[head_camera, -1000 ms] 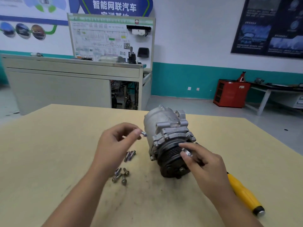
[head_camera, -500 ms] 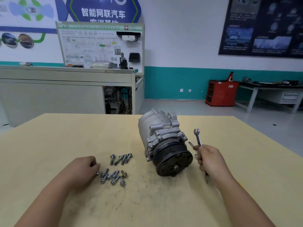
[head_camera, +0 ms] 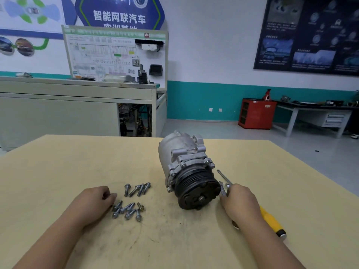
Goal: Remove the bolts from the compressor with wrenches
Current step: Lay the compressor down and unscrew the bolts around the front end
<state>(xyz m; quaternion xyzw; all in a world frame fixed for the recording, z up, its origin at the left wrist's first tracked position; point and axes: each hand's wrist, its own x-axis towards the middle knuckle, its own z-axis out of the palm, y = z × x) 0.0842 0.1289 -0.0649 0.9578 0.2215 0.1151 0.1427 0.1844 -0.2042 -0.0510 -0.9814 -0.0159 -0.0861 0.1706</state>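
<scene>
The grey cast-metal compressor with a black ribbed pulley (head_camera: 186, 167) lay on its side on the pale yellow wooden worktop (head_camera: 68, 162), right of centre. Its long axis ran from the far end toward the person, with the pulley face nearest and turned slightly to the right. A single bolt head stood out at the hub of that face. The small fasteners round the silver flange behind the pulley were too small to read.

The right hand (head_camera: 240, 202) was the nearer one, low on the worktop just beside the pulley's right rim, so the compressor lay immediately to its left. Its fingers were closed round slim silver wrenches (head_camera: 223, 189), whose open ends poked out toward the pulley. I could not tell whether they touched it. A yellow-handled screwdriver (head_camera: 272, 220) lay on the worktop under that wrist, its shaft pointing past the compressor's right side.

The left hand (head_camera: 95, 200) rested on the worktop well apart from the compressor, with its fingers loosely curled and nothing visible in them. Its thumb was just beside a scatter of loose grey flanged bolts (head_camera: 129, 207).

With so many bolts already out, the task looked far along, and the hub bolt seemed the likely one left.
</scene>
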